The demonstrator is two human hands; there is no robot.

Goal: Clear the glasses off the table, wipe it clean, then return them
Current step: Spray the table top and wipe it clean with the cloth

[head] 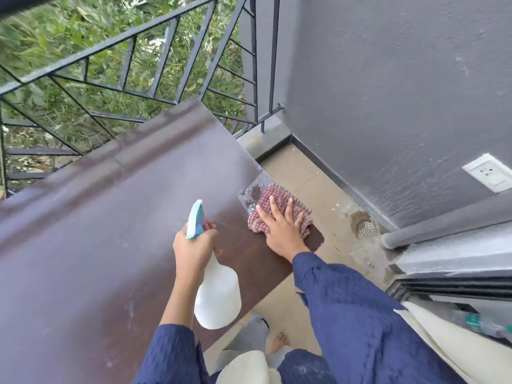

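Fingers (289, 210) on our right hand (279, 231) are spread flat, pressing the checked cloth (277, 194) onto the counter (110, 217), right at its 3 o'clock end. No glasses anywhere in view, so we'd guess they're already cleared off and we're in the wiping step.

At 11 o'clock from the cloth, touching it, sits a wet patch (250, 195). That's the obvious next swipe. The counter's long axis runs from about 2 o'clock down to 8, and most of the dull, dusty stretch lies toward 8, so the wiping hand has to head that way. Our left hand (194, 245) is nearer that side, but it's curled round the neck of the spray bottle (217, 295), nozzle pointing to 12.

Surface is dark brown and looks smooth. Further out there's a black railing (110, 45) at 11, a grey wall (388, 92) at 2 with a socket (489, 173), and a tiled floor (304, 176) with a drain (366, 228) at 3.
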